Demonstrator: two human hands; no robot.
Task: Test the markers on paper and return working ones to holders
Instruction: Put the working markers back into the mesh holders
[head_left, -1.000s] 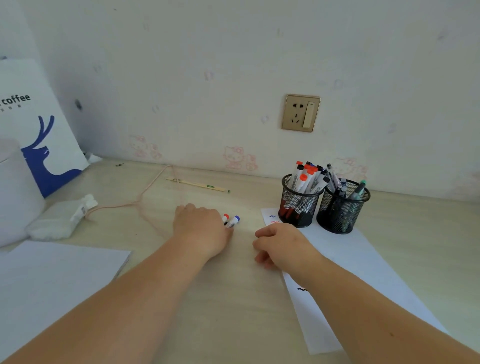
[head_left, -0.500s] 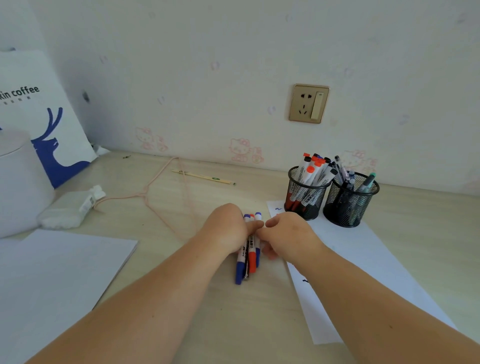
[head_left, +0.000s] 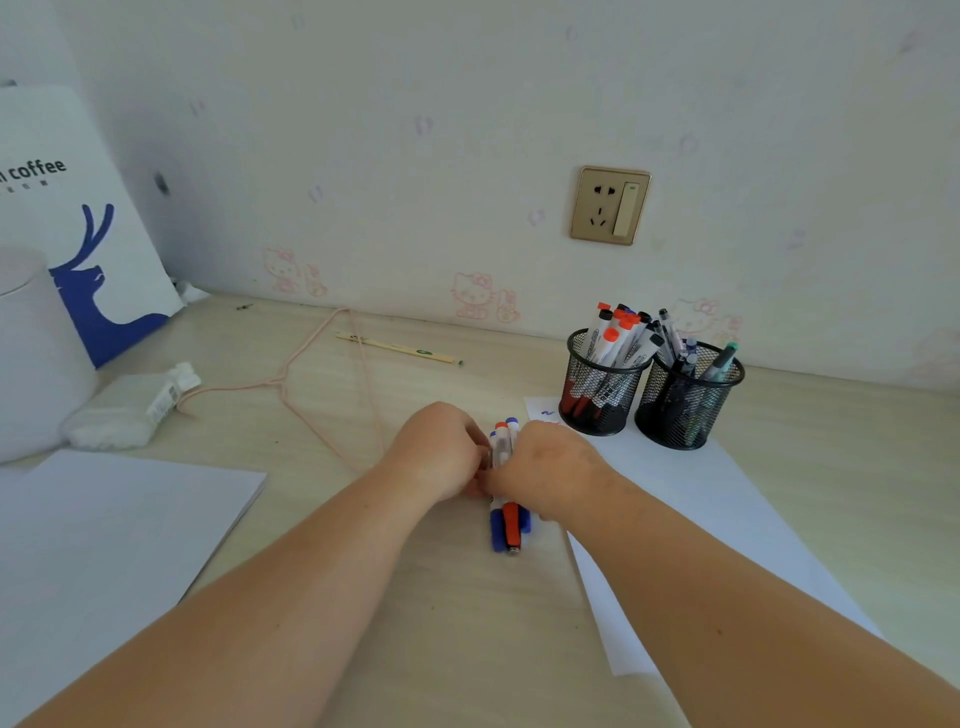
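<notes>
A small bundle of markers (head_left: 508, 525) with blue and red caps lies on the wooden desk between my hands. My left hand (head_left: 441, 451) and my right hand (head_left: 550, 470) close on the bundle from either side, fingers curled round its middle. A white sheet of paper (head_left: 727, 525) with small scribbles lies to the right under my right forearm. Two black mesh holders stand at its far end: the left holder (head_left: 602, 395) is full of white markers with red and black caps, the right holder (head_left: 688, 402) has darker pens.
A stack of white paper (head_left: 104, 525) lies at the left. A tissue pack (head_left: 124, 410), a pink cord (head_left: 322, 395), a pencil (head_left: 400, 349), a white pot (head_left: 31, 364) and a coffee bag (head_left: 88, 234) sit further back. A wall socket (head_left: 610, 205) is above the holders.
My hands came together from apart and gathered the markers into a bundle between them. The view shifted slightly closer to the desk.
</notes>
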